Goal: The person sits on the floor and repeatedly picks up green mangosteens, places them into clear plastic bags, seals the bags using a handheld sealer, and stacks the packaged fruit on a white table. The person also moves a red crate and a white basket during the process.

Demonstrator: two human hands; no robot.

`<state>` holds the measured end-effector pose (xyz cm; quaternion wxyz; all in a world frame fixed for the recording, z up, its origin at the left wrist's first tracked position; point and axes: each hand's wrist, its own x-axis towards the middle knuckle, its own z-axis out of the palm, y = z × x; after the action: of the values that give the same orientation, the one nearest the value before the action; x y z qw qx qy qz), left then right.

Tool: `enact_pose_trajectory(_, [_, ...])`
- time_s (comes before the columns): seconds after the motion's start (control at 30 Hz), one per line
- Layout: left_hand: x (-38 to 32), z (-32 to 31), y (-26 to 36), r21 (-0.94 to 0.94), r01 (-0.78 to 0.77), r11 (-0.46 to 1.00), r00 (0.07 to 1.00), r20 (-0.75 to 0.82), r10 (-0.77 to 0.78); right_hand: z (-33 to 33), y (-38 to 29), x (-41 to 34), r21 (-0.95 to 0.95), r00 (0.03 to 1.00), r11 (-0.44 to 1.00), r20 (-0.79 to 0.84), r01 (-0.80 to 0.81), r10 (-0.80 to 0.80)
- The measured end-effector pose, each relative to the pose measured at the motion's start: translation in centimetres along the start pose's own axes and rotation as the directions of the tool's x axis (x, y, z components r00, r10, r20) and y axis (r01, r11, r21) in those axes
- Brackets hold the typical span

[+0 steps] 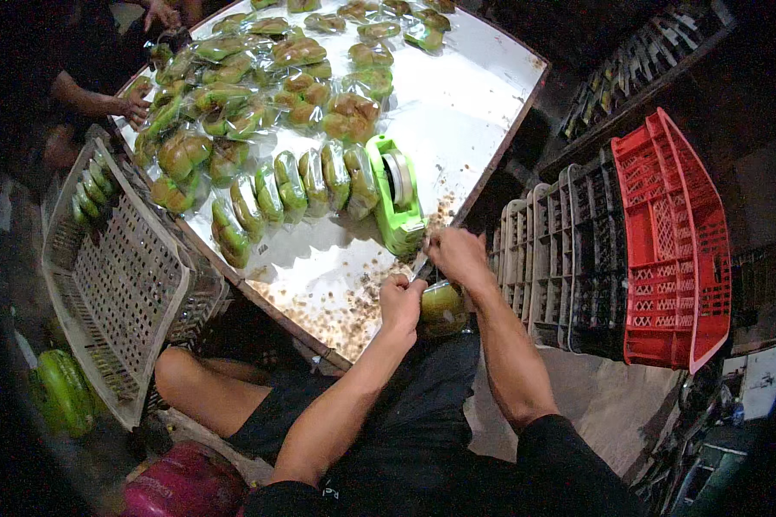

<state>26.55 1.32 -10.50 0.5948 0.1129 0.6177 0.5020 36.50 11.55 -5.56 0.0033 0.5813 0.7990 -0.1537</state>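
Note:
My left hand (401, 300) pinches the twisted neck of a clear plastic bag. At the upper end of that neck, my right hand (458, 255) grips the same plastic. A bagged green-brown bread roll (444, 309) hangs just below both hands, over my lap at the table corner, partly hidden by them. Right beyond my hands stands a bright green tape dispenser (398, 194) with a roll of tape (398, 178) in it. To its left, several bagged bread rolls (289, 187) stand on edge in a curved row.
More bagged rolls (233, 97) lie heaped on the stained white table (452, 129). At far left, a co-worker's hand (136, 106) touches the table edge. A grey plastic crate (126, 239) holds several rolls; stacked crates, the outermost a red crate (672, 258), stand at right.

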Motion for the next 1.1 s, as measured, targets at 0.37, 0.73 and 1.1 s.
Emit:
enact_pose_trajectory(0.37, [-3.5,-5.8,15.1,-0.34,-0.559,0.756,0.809,-0.023,0.588,-2.8,-6.3,-4.5,0.905,0.988,0.418,0.013,-0.077,0.155])
enact_pose_trajectory(0.73, [-0.6,-14.1,19.3,0.282,-0.705,0.651,0.704,0.389,0.594,-10.3,-16.5,0.0,0.16,0.734,0.761,0.201,0.629,-0.649])
enact_pose_trajectory(1.1, [0.1,-17.6,21.3,0.108,-0.783,0.612,0.62,0.051,0.783,-7.4,-18.3,-1.7,0.878,0.946,0.362,-0.321,0.314,-0.043])
